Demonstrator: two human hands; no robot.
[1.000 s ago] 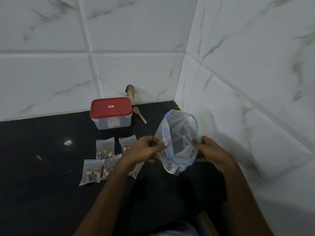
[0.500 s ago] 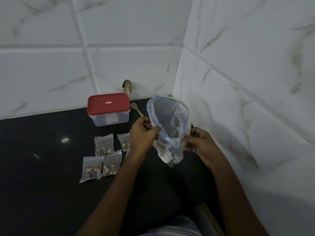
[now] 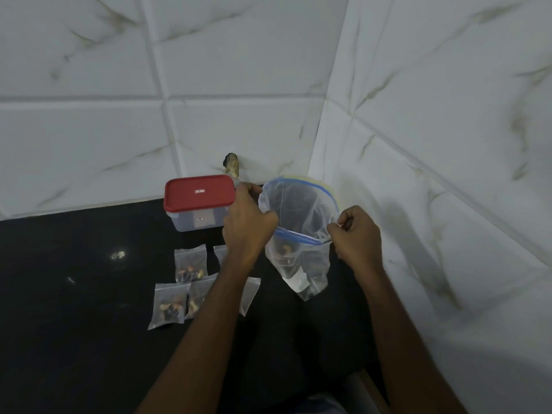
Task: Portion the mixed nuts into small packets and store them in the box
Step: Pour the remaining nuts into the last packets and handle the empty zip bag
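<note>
**Head view: zip bag held open in both hands, spill risk at the mouth**

The clear zip bag [image 3: 298, 216] hangs in the air above the right part of the black counter [image 3: 74, 294], near the wall corner. The left hand [image 3: 249, 225] grips its left rim. The right hand [image 3: 357, 237] pinches the near right rim at the blue zip strip, fingers [image 3: 343, 222] curled tight. With the mouth spread wide and the film thin and slack, a slipped pinch or a tilt would likely scatter the few nuts [image 3: 285, 251] left at the bottom.

The bag looks nearly empty and crumpled at its lower tip. Several filled packets [image 3: 190, 262] lie to the left, near the box [image 3: 197, 222], whose red lid [image 3: 198, 194] is still on.
</note>
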